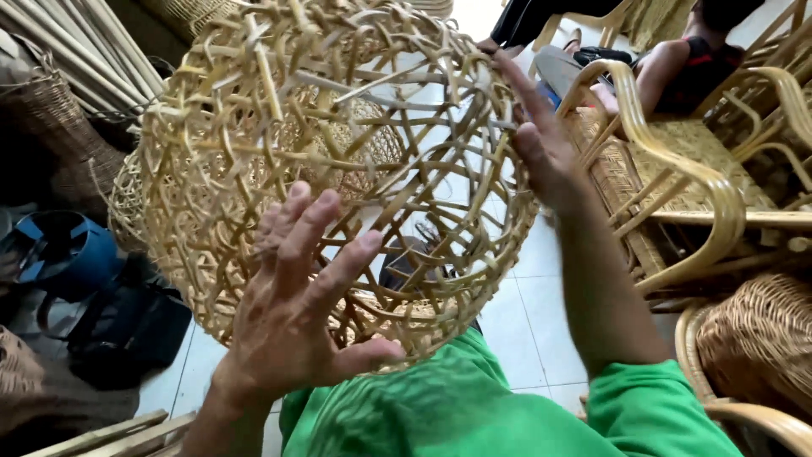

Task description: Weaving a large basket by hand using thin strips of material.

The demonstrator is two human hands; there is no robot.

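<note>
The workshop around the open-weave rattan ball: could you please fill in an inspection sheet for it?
Surface: pale tiled floor, partly bare.
Job's things: open-weave rattan ball, held up over the lap.
Clutter: blue container; dark bag; woven basket.
Grippers: left hand spread flat on the ball's near side; right hand against its right edge.
Cables: nothing seen.
Surroundings: rattan chair; cane poles; another person's leg behind.
</note>
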